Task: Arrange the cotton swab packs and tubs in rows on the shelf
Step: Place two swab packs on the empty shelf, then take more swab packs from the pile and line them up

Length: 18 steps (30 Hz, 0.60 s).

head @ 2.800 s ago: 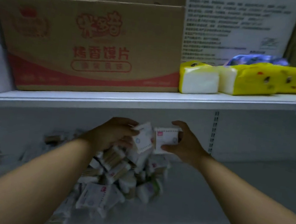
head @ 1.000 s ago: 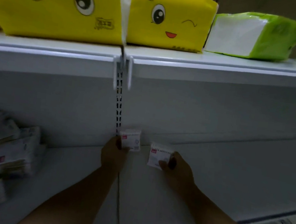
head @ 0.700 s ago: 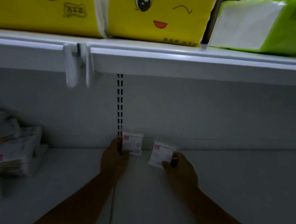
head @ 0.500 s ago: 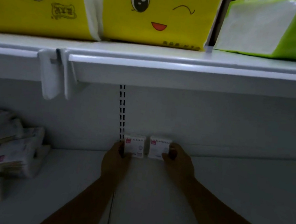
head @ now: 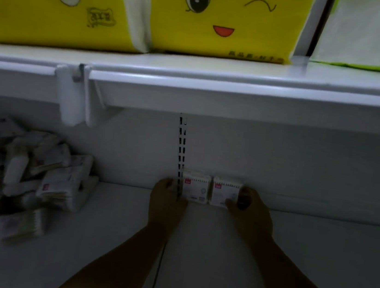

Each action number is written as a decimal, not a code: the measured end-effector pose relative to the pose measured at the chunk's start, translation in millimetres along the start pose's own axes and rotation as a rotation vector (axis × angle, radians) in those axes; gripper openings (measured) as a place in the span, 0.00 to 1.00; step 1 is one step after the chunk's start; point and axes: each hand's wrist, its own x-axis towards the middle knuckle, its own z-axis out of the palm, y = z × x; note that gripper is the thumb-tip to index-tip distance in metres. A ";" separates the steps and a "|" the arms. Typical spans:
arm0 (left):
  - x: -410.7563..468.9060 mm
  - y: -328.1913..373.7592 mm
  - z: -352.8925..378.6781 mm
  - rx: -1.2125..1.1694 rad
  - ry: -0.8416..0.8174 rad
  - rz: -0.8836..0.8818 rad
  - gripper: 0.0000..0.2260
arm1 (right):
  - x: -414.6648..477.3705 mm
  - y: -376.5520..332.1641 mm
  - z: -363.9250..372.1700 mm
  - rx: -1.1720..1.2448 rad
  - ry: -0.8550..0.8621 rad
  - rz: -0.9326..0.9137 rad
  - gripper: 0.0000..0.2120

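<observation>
Looking down at the lower shelf (head: 314, 257), I see two small white swab packs standing upright, side by side and touching, against the back wall just right of the slotted upright (head: 182, 147). My left hand (head: 167, 201) grips the left pack (head: 196, 188) at its left edge, fingers curled round it. My right hand (head: 250, 212) pinches the right pack (head: 225, 192), thumb on the front face and fingers wrapped round its right side. Both packs show a small red label in the top left corner. Well to the left lies a loose heap (head: 34, 183) of more packs, jumbled at all angles. On the upper shelf (head: 239, 90) sit two yellow tissue packs (head: 225, 15) with cartoon faces and a green one (head: 367, 34) at the right.
</observation>
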 end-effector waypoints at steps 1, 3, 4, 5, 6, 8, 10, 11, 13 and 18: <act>-3.0 1.2 -3.1 -0.008 0.019 -0.032 0.18 | -0.4 -0.4 0.5 0.016 0.014 -0.004 0.22; -10.3 2.3 -11.5 0.019 0.027 -0.062 0.19 | -0.9 -1.6 1.3 0.084 0.053 -0.015 0.21; -14.6 1.5 -17.5 0.064 0.014 -0.066 0.20 | -0.9 -2.0 1.0 0.120 0.076 -0.022 0.20; -18.2 -1.2 -25.4 0.109 -0.002 -0.054 0.20 | -1.3 -2.9 0.6 0.148 0.097 -0.029 0.19; -21.8 -3.7 -35.7 0.151 -0.018 -0.025 0.19 | -2.6 -4.0 0.1 0.168 0.113 -0.032 0.18; -24.9 -6.8 -61.4 0.229 -0.044 0.049 0.16 | -5.0 -5.6 -1.5 0.178 0.138 -0.014 0.17; -23.5 -6.5 -89.1 0.289 -0.056 0.101 0.13 | -9.8 -9.4 -5.1 0.126 0.183 0.015 0.18; -22.8 -5.7 -103.0 0.305 -0.050 0.121 0.11 | -13.9 -12.4 -6.8 0.082 0.220 0.005 0.18; -22.2 -3.4 -130.9 0.336 -0.065 0.154 0.09 | -26.6 -21.3 -6.9 0.005 0.307 -0.036 0.19; -17.3 -15.1 -205.7 0.487 -0.160 0.266 0.08 | -80.2 -72.8 26.9 -0.060 0.325 -0.346 0.14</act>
